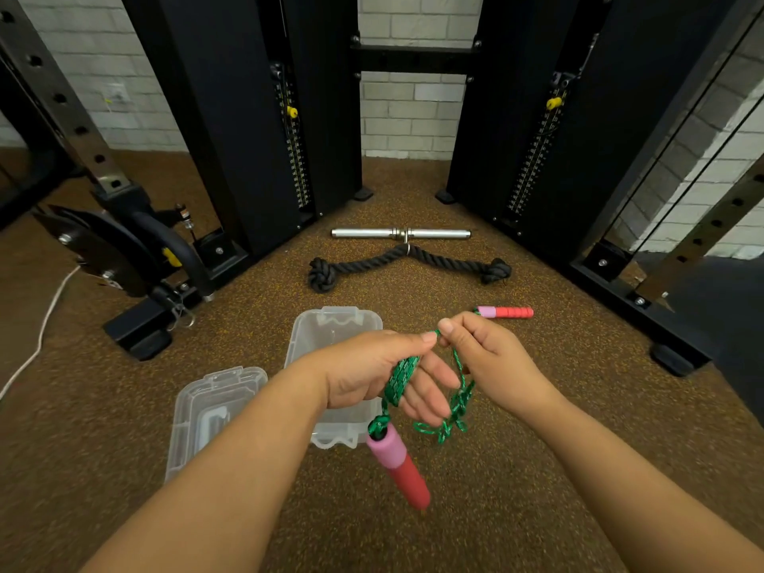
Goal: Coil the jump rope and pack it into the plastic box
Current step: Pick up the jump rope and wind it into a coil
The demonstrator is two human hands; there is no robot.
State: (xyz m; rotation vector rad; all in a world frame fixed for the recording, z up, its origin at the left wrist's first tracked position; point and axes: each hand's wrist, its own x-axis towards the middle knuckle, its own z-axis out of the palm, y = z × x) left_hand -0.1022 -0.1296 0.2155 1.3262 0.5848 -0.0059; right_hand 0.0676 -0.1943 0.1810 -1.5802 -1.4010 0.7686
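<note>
1. Head view: the left hand [374, 372] was held palm-up over the clear plastic box [330, 337], with several turns of the green jump rope [399, 380] wound across its palm and straight fingers [434, 382]; its thumb pressed on the top of the turns.
2. The right hand [488, 357] was just beside the left one, its grip narrow, thumb and forefinger pinching the green cord near the left thumb tip.
3. From that pinch a slack loop of rope hung down between the two hands and bunched below the left fingers.
4. One handle [399, 469], pink at the rope end and red below, dangled from the wound turns under the left hand, tilted and blurred.
5. The other handle [506, 312], also pink and red, lay on the speckled brown floor [475, 510] beyond the right hand, well apart from the box.
6. The box stood open on the floor, partly hidden by the left hand and wrist; I could not tell whether anything lay inside it.
7. Its clear lid [211, 415] lay on the floor just left of the box, near the left forearm.
8. Farther back lay a black triceps rope [409, 264] with knotted ends and a chrome bar [401, 233], between the black uprights of a cable machine [248, 138].
</note>
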